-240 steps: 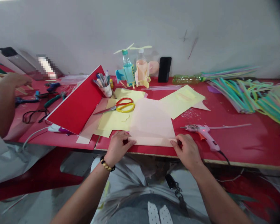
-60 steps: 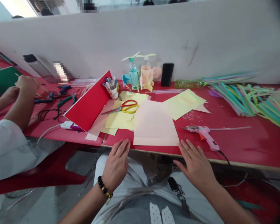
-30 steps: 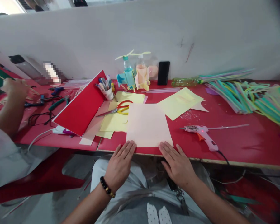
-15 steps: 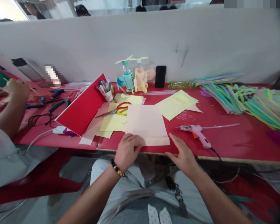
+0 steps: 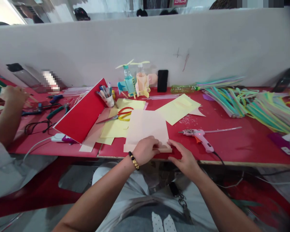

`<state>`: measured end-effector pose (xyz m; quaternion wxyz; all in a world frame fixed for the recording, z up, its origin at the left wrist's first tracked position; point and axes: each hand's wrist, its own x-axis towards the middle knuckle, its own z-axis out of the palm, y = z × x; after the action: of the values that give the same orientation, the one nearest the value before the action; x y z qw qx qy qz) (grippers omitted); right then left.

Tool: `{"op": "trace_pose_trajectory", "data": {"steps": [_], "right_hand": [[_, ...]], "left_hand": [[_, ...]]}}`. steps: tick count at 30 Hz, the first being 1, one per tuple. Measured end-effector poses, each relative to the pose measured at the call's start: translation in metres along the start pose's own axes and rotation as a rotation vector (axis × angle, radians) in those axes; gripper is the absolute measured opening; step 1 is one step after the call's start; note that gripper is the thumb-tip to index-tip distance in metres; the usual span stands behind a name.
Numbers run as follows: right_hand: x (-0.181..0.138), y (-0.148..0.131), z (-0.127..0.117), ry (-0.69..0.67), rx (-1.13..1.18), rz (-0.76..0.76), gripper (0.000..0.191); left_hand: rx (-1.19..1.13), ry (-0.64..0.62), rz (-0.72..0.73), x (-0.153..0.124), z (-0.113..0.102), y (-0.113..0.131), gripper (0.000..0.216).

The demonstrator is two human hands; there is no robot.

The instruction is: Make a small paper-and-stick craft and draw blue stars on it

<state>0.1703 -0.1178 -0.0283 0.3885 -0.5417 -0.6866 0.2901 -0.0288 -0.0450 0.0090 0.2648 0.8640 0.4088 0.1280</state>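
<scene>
A sheet of pale pink paper lies in front of me, its near edge folded into a narrow strip along the table edge. My left hand, with a beaded bracelet at the wrist, has its fingers curled down on this fold, thumb close to the fingers. At the sheet's near right corner is my right hand, its thumb and fingers apart and the fingertips by the paper's edge. Scissors with red and yellow handles rest on yellow paper to the left. A pink glue gun lies to the right.
Two decorated bottles stand by the partition, near a black phone and a pen cup. A red board leans at left. Colourful strips are piled at right. A co-worker's arm works at far left.
My left hand has slid rightward along the folded strip, nearer to my right hand. The fold's left end now shows. The whole view has shifted slightly.
</scene>
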Motion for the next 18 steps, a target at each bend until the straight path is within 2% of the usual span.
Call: {"op": "trace_pose_trajectory", "data": {"steps": [3,6,9,12,15,18], "right_hand": [[0.003,-0.01,-0.009,0.009,0.05,-0.057,0.026],[0.007,-0.037,-0.022,-0.01,0.142,-0.158,0.005],[0.009,-0.074,-0.037,-0.129,0.227,-0.174,0.006],[0.01,-0.107,-0.047,-0.24,0.277,-0.086,0.012],[0.009,-0.124,-0.046,-0.323,0.339,-0.009,0.022],[0.007,-0.124,-0.038,-0.323,0.414,0.068,0.026]], "left_hand": [[-0.224,0.019,-0.043,-0.015,-0.014,0.009,0.01],[-0.404,-0.011,-0.084,-0.034,-0.041,0.026,0.016],[-0.545,-0.138,-0.07,-0.048,-0.073,0.045,0.021],[-0.659,-0.191,0.006,-0.051,-0.097,0.059,0.024],[-0.79,-0.284,0.043,-0.047,-0.102,0.064,0.023],[-0.834,-0.26,0.052,-0.044,-0.093,0.063,0.023]]}}
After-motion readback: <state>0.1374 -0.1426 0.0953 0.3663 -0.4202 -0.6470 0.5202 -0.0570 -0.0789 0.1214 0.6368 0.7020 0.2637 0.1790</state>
